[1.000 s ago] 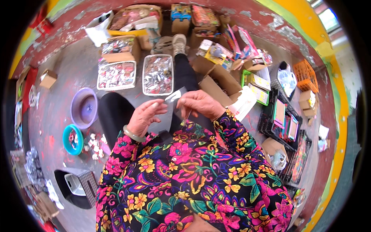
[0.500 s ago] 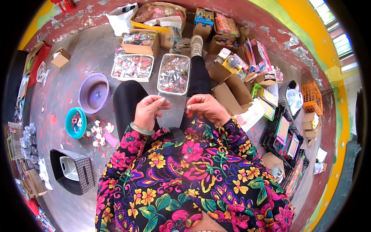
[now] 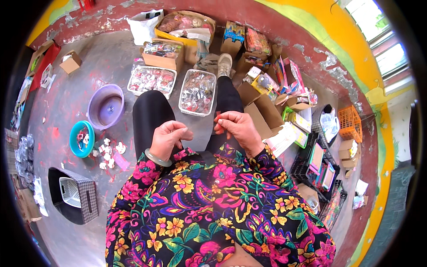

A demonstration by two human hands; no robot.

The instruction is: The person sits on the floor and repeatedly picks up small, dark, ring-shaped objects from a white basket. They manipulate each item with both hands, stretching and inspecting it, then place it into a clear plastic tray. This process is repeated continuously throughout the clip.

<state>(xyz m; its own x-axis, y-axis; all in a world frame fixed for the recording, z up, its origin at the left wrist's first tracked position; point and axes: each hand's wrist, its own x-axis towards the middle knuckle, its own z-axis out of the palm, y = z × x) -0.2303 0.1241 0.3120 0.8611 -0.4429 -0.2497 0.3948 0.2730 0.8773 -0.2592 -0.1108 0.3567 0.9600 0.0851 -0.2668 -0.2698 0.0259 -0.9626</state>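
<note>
My left hand (image 3: 168,137) is over my left thigh, its thumb and fingers pinched together. Whatever lies between those fingertips, if anything, is too small to make out. Across a short gap, my right hand (image 3: 240,130) is closed too, fingers bent in toward the thumb. A small red thing (image 3: 217,117) shows at its fingertips; its kind is unclear. Just beyond both hands, a white basket (image 3: 179,106) on the floor holds many small clear-wrapped packets. Another white basket (image 3: 130,87) of similar packets stands to its left.
On the left are a purple basin (image 3: 95,104), a teal basin (image 3: 72,141) with small items, white scraps (image 3: 106,153) and a checked bin (image 3: 91,202). Cardboard boxes (image 3: 262,118), black crates (image 3: 307,153) and an orange crate (image 3: 350,123) crowd the right. Filled boxes (image 3: 160,61) stand ahead.
My left hand has shifted slightly down and left; my right hand has turned a little, with the red thing now at its fingertips. A clear sheet between the hands is no longer distinct. The view has tilted slightly.
</note>
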